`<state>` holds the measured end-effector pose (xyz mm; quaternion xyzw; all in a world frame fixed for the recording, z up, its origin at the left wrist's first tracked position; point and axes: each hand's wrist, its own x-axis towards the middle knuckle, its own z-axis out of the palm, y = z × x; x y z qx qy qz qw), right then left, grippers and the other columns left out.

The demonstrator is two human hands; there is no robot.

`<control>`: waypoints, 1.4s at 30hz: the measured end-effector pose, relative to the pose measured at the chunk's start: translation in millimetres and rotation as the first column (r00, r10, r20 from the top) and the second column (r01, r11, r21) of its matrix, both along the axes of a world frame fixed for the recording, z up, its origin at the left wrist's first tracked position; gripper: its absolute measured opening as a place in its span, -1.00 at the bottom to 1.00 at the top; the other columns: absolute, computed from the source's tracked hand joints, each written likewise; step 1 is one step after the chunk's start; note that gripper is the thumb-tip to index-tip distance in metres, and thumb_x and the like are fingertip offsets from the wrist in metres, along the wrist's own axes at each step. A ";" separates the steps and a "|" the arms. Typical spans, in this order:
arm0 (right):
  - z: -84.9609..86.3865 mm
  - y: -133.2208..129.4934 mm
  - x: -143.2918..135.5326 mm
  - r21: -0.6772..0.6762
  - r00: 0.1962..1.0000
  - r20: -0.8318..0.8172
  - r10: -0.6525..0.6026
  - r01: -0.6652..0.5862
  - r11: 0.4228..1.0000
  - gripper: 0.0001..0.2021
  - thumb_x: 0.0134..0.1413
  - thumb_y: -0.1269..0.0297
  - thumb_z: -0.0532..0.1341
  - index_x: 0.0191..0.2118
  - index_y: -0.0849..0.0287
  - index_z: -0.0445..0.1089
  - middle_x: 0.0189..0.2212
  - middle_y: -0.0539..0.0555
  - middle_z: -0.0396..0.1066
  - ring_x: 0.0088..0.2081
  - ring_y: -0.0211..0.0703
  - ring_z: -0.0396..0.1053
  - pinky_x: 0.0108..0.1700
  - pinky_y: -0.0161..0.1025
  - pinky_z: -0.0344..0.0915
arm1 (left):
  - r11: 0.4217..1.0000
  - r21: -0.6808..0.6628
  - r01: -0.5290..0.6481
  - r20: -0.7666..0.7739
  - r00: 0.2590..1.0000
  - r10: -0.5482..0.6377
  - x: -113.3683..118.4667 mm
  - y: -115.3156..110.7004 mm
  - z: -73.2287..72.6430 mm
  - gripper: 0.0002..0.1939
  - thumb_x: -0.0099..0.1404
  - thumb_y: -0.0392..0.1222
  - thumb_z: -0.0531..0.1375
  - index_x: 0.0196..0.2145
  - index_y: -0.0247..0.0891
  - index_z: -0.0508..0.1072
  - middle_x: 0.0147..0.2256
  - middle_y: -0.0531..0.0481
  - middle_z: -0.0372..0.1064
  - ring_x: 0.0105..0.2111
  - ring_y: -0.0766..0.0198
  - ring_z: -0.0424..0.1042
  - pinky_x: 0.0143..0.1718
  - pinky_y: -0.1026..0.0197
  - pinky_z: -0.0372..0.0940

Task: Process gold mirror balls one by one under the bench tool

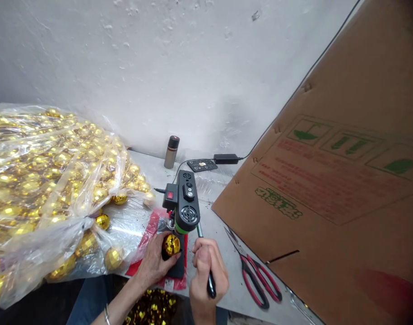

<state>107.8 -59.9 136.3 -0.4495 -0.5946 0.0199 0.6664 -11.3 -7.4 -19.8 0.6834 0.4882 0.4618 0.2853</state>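
A gold faceted ball (172, 244) sits in my left hand (156, 259), thumb and fingers curled round its sides. The ball is just below the front end of a small black bench machine (188, 198) with a red switch and a green band. My right hand (208, 266) is closed in a fist round the machine's lever (211, 286), a metal rod with a black grip. Beneath the machine lies a red plastic sheet (140, 259). The contact between ball and machine is partly hidden by the machine's head.
Clear plastic bags of gold balls (57, 176) fill the left side, several balls spilling out. Red-handled scissors (257, 275) lie at right, beside a large cardboard box (328, 180). A spray can (171, 152), a phone (202, 165) and a power adapter (225, 159) are near the wall.
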 end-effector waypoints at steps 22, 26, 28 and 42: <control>-55.6 3.5 -4.4 0.054 0.994 -0.105 -0.025 0.031 0.998 -0.66 0.54 0.30 0.02 -0.37 0.09 0.28 -0.40 -0.04 0.33 -0.41 -0.25 0.32 -0.33 -0.24 0.25 | 0.996 -0.076 0.047 0.020 0.999 -0.046 -0.7 -4.5 15.1 -0.53 0.24 -0.09 0.37 0.09 -0.20 0.49 -0.04 -0.22 0.59 -0.03 -0.15 0.59 0.03 -0.24 0.51; -56.5 3.4 -4.6 0.050 0.994 -0.097 -0.042 0.047 0.998 -0.67 0.53 0.31 0.02 -0.37 0.09 0.28 -0.40 -0.04 0.32 -0.41 -0.24 0.31 -0.33 -0.23 0.24 | 0.996 -0.082 0.042 0.028 0.999 -0.039 -0.1 -4.9 15.2 -0.51 0.24 -0.08 0.37 0.10 -0.21 0.48 -0.05 -0.22 0.59 -0.03 -0.15 0.59 0.03 -0.25 0.51; -57.0 3.7 -4.8 0.062 0.994 -0.098 -0.046 0.052 0.997 -0.67 0.53 0.32 0.01 -0.38 0.09 0.26 -0.41 -0.05 0.30 -0.41 -0.25 0.30 -0.33 -0.25 0.23 | 0.996 -0.081 0.037 0.032 0.999 -0.035 0.2 -4.9 14.8 -0.50 0.23 -0.08 0.38 0.10 -0.21 0.48 -0.05 -0.22 0.58 -0.03 -0.15 0.59 0.03 -0.25 0.51; -58.8 4.9 -4.9 0.074 0.995 -0.093 -0.039 0.046 0.996 -0.67 0.52 0.32 0.01 -0.38 0.08 0.26 -0.44 -0.04 0.30 -0.42 -0.21 0.30 -0.32 -0.21 0.24 | 0.998 -0.064 0.026 0.040 0.999 -0.023 0.9 -4.3 11.3 -0.51 0.23 -0.08 0.38 0.10 -0.18 0.49 -0.06 -0.20 0.59 -0.03 -0.14 0.59 0.03 -0.25 0.51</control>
